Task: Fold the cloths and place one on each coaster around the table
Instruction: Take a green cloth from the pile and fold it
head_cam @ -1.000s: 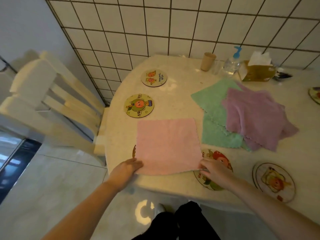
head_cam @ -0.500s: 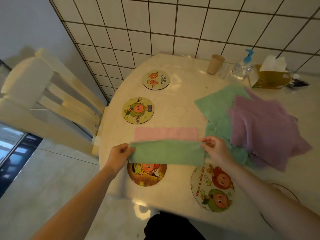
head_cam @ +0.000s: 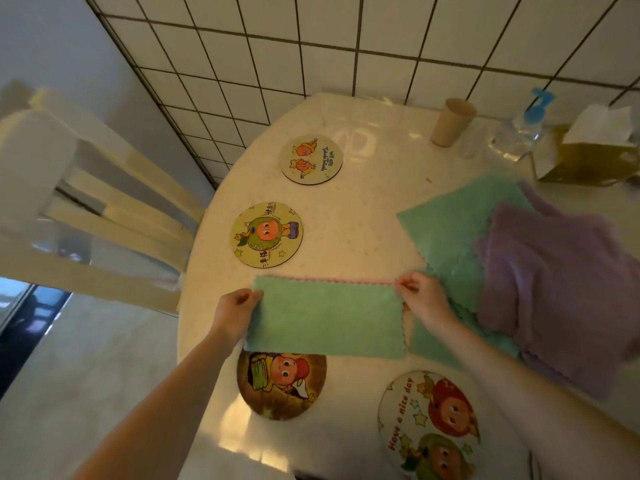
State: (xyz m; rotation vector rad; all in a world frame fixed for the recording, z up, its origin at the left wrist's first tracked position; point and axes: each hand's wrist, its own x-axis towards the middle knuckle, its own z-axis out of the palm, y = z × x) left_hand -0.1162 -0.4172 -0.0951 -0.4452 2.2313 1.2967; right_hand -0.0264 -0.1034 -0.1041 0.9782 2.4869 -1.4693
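A cloth (head_cam: 327, 317), pink on one face and green on the other, lies folded in half on the table with the green face up and a thin pink edge showing along its far side. My left hand (head_cam: 235, 311) pinches its far left corner and my right hand (head_cam: 420, 296) pinches its far right corner. Several round picture coasters lie around it: one partly under the cloth's near edge (head_cam: 281, 386), one at the near right (head_cam: 429, 424), two on the far left (head_cam: 266, 234) (head_cam: 311, 159). A pile of green cloths (head_cam: 450, 230) and purple cloths (head_cam: 554, 285) sits to the right.
A paper cup (head_cam: 452, 122), a clear pump bottle (head_cam: 519, 133) and a tissue box (head_cam: 588, 150) stand at the back by the tiled wall. A cream wooden chair (head_cam: 86, 209) stands to the left of the table (head_cam: 363, 209).
Both hands have carried the cloth's near edge over to its far edge, folding it in half. The pink face is now covered and the green face is up.
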